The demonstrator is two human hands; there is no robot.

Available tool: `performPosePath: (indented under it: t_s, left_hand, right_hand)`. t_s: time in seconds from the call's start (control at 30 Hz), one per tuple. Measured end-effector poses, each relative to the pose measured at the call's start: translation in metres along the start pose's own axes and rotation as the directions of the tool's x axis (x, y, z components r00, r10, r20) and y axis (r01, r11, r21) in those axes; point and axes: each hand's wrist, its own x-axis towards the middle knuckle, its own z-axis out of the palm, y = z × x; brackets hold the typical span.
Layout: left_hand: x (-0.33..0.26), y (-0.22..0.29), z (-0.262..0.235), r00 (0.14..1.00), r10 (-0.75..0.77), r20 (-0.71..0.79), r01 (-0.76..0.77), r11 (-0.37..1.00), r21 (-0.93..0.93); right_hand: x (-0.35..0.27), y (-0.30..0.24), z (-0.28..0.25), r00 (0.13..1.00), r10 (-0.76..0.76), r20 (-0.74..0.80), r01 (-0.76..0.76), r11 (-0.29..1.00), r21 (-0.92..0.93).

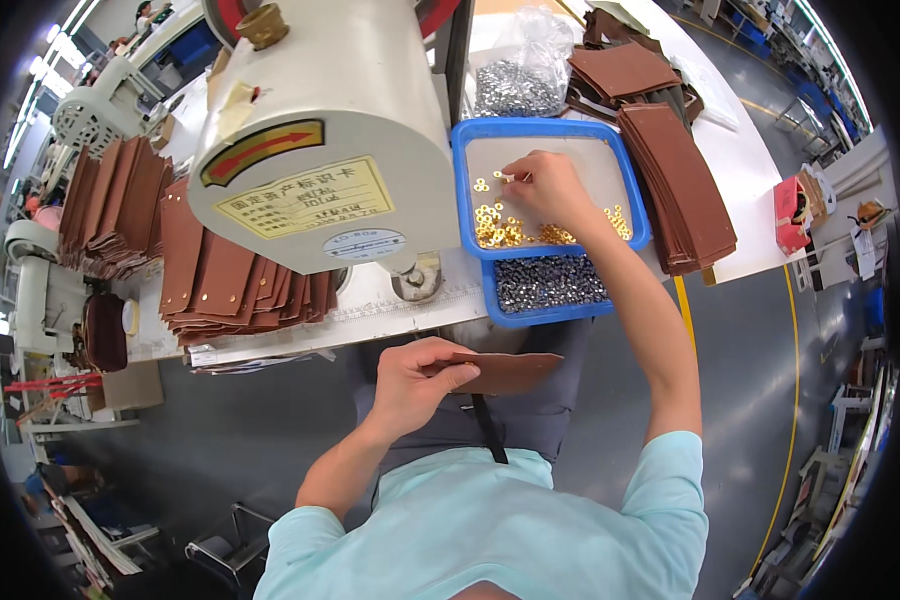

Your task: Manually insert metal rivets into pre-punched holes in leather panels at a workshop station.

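Note:
My left hand grips one end of a brown leather strip, held level over my lap with the thumb on top. My right hand reaches into a blue-rimmed tray, its thumb and forefinger pinched together low over the tray's pale bottom. Small gold ring-shaped washers lie heaped along the tray's near side, and a few loose ones sit beside my right fingertips. Whether a washer is between those fingertips I cannot make out. A second blue bin full of small dark metal rivets stands just nearer, partly under the tray.
A large white press machine rises at the left of the trays. Stacked brown leather pieces lie left of it, and another stack lies right of the tray. Behind stands a clear bag of metal parts. The white table's edge runs before me.

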Motion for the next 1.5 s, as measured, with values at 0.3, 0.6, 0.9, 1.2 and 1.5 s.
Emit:
performPosePath:
  t_s: [0.3, 0.6, 0.9, 1.2, 1.5]
  left_hand:
    - [0.003, -0.003, -0.008, 0.967, -0.039, -0.252, -0.040, 0.953, -0.301]
    - [0.001, 0.004, -0.011, 0.976, -0.183, -0.119, 0.135, 0.934, -0.332]
    - [0.001, 0.017, -0.009, 0.979, -0.194, 0.061, 0.203, 0.933, -0.296]
    - [-0.002, 0.018, -0.008, 0.976, -0.140, 0.168, 0.193, 0.916, -0.353]
    - [-0.003, 0.013, -0.009, 0.981, -0.106, 0.164, 0.154, 0.936, -0.318]
  right_hand:
    - [0.009, 0.007, 0.001, 0.988, -0.010, 0.153, 0.081, 0.880, -0.468]
    - [-0.118, -0.094, -0.027, 0.954, 0.019, -0.298, 0.103, 0.915, 0.390]
    - [-0.171, -0.126, -0.009, 0.976, -0.041, -0.214, 0.109, 0.942, 0.317]
    - [-0.179, -0.137, 0.001, 0.974, 0.072, -0.216, 0.044, 0.871, 0.489]
    - [-0.187, -0.136, 0.006, 0.985, 0.109, -0.137, -0.008, 0.810, 0.586]
